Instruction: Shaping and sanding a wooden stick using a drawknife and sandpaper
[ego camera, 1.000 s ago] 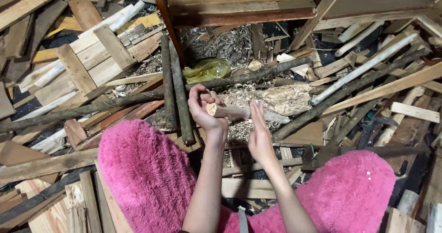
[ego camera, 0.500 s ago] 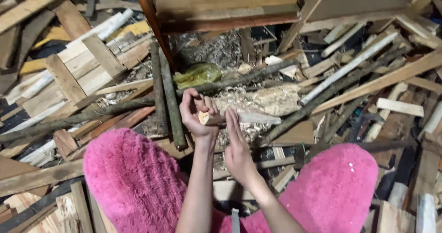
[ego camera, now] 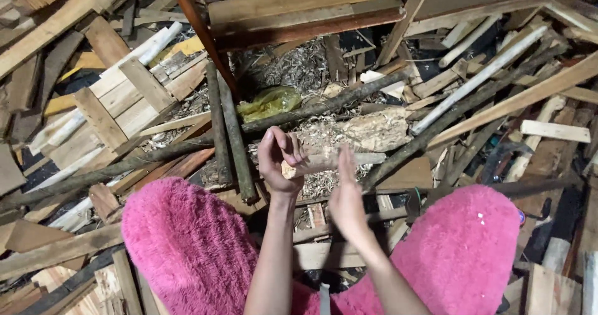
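Surface: a floor (ego camera: pixel 75 252) heaped with offcut planks, split boards and dark round poles, lying criss-cross; pale wood shavings (ego camera: pixel 311 134) in the middle.
Room: dim; a rough wooden bench frame (ego camera: pixel 299 6) stands at the far edge.
Knees: two, in fluffy pink fabric (ego camera: pixel 187 246), one either side of the arms.
Hands: two, both bare.
Wood piece: one short pale stick (ego camera: pixel 317 163), lying crosswise, above the shavings.
Left hand (ego camera: pixel 278 162): clenched round the stick's near end, thumb over the top.
Right hand (ego camera: pixel 346 196): flat and released, fingers together, edge-on just beside the stick's free end; contact cannot be told.
Log chunk: one pale, splintered block (ego camera: pixel 374 130) beyond the hands.
Bag: one yellowish plastic bag (ego camera: pixel 271 102), crumpled, behind the poles.
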